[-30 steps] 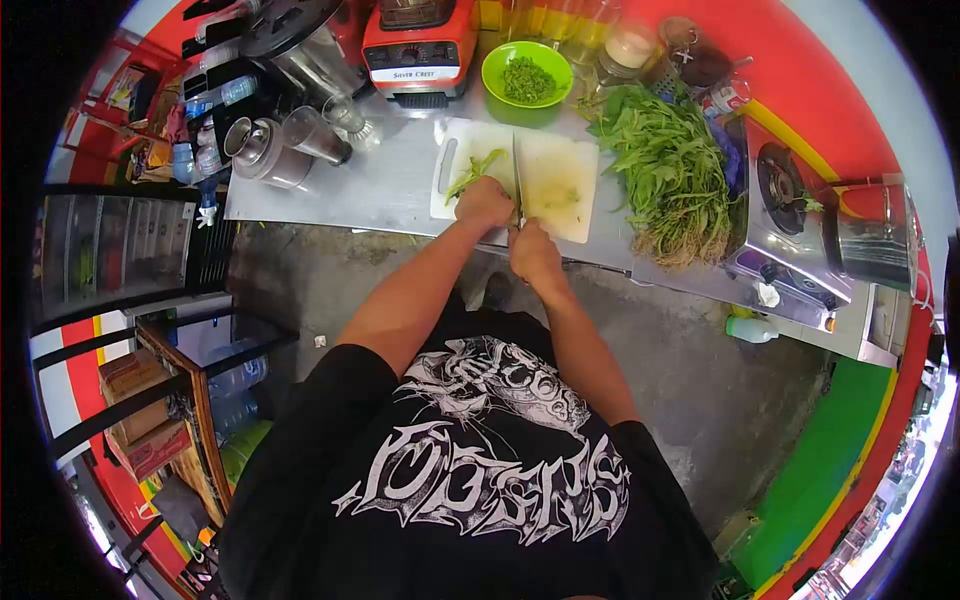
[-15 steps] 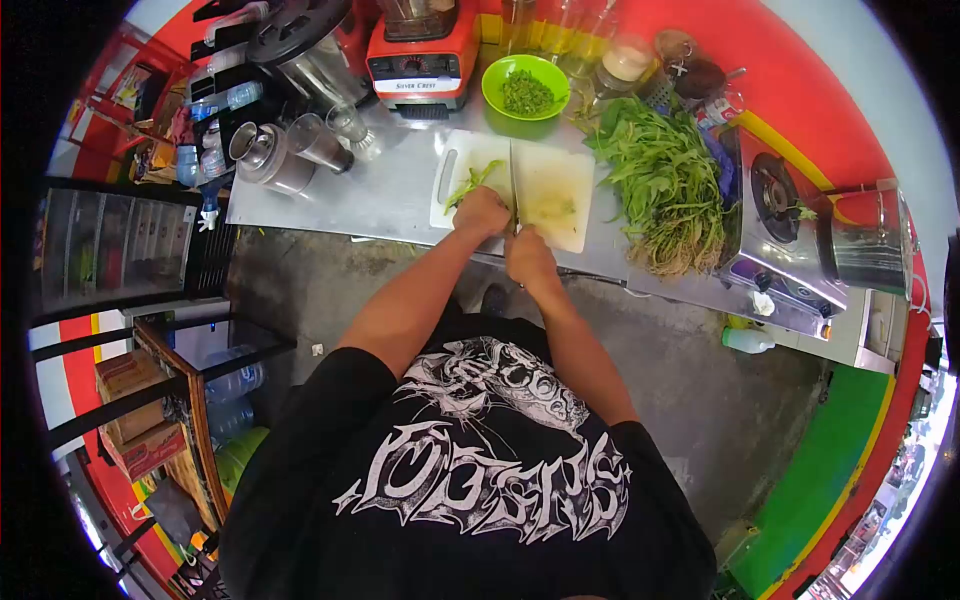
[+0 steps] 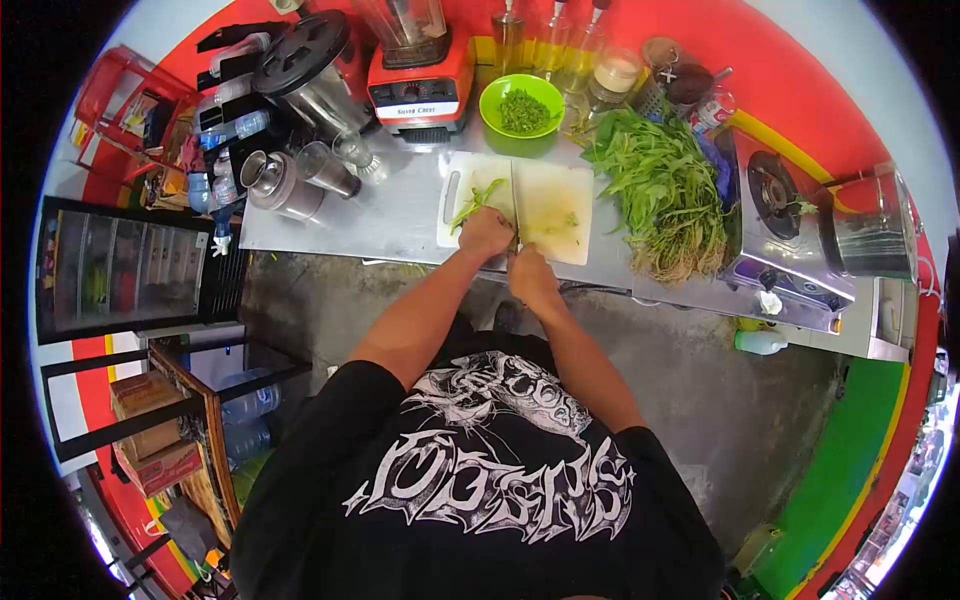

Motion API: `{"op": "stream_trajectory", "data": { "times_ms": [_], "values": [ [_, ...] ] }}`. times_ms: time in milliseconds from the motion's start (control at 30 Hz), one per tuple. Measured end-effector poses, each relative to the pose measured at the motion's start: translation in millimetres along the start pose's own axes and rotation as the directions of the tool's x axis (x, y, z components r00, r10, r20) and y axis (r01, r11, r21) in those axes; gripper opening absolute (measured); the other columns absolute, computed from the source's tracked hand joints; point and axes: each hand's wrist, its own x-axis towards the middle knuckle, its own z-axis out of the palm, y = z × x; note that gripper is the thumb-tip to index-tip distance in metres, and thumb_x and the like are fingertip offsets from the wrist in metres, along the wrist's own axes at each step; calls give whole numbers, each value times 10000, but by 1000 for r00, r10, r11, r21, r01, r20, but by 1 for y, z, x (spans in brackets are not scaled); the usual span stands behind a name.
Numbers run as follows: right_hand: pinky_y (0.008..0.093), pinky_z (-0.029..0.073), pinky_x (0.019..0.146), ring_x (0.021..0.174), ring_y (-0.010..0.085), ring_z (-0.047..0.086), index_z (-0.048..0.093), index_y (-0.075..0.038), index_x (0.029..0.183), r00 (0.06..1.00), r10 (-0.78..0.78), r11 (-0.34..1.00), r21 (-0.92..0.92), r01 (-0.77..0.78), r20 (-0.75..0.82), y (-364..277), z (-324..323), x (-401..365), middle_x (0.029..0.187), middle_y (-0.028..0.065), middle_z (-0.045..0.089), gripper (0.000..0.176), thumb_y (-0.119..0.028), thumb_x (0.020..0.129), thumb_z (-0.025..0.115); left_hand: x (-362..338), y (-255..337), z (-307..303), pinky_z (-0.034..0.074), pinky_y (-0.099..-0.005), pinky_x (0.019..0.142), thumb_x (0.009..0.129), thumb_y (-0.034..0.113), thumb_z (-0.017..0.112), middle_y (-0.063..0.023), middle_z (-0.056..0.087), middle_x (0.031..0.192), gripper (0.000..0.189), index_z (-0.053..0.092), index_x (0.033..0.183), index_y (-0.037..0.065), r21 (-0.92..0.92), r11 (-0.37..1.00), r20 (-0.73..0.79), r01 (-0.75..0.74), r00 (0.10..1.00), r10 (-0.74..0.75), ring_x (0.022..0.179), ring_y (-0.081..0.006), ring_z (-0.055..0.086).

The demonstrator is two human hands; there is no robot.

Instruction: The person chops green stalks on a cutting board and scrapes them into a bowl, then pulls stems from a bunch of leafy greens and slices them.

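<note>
On the steel counter lies a white cutting board [image 3: 575,240] with a few green scraps on its right half. My left hand [image 3: 486,232] is closed over the near end of some green stalks [image 3: 482,200], which point up and away from it on the board's left half. The fingers of my right hand [image 3: 532,270] wrap round the handle of a knife [image 3: 516,195]. Its long blade points away from me, on edge on the board, just right of my left hand. Beyond the board, a lime-green bowl [image 3: 520,145] holds chopped greens [image 3: 524,111].
Right of the board lies a heap of leafy greens with roots [image 3: 665,190], beside a gas stove [image 3: 775,210] bearing a metal pot [image 3: 870,235]. A red blender [image 3: 415,95], bottles [image 3: 552,45] and a steel canister [image 3: 310,75] line the back. Metal cups [image 3: 285,190] stand left.
The whole view has shifted slightly, so the counter sits a little lower in the frame. Both hands keep their grips, with the stalks and knife in nearly the same place on the board.
</note>
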Motion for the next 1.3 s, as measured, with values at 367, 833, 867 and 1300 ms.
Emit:
{"op": "stream_trajectory", "data": {
  "times_ms": [367,833,867,1300],
  "values": [
    [554,513,879,1002,513,646,576,69,1109,990,-52,999,5,53,-131,16,5,13,1045,340,668,412,-324,994,534,-19,-16,-14,564,-306,704,874,138,699,-109,755,796,188,774,963,-9,-294,950,53,-109,990,130,734,-167,716],
    [569,505,860,955,525,643,576,109,1126,979,-129,980,128,149,-156,25,22,5,980,364,661,451,-316,977,590,-31,-60,-43,539,-297,747,868,9,666,-88,748,912,151,732,1003,-1,-461,854,-154,-243,969,193,796,-151,689],
    [567,508,876,980,517,645,580,87,1147,976,-128,983,110,148,-177,32,19,3,1010,350,665,445,-326,980,577,-32,-64,-46,536,-298,753,867,4,662,-86,746,923,158,730,1009,6,-453,858,-159,-241,969,189,804,-150,684],
    [539,537,861,983,494,662,624,39,1078,968,77,995,-47,-90,-240,53,-46,-4,1026,311,688,391,-337,976,595,-28,-88,-58,531,-296,763,834,38,704,-74,738,916,191,726,1018,-6,-496,848,-178,-187,978,112,805,-149,674]
  ]
}}
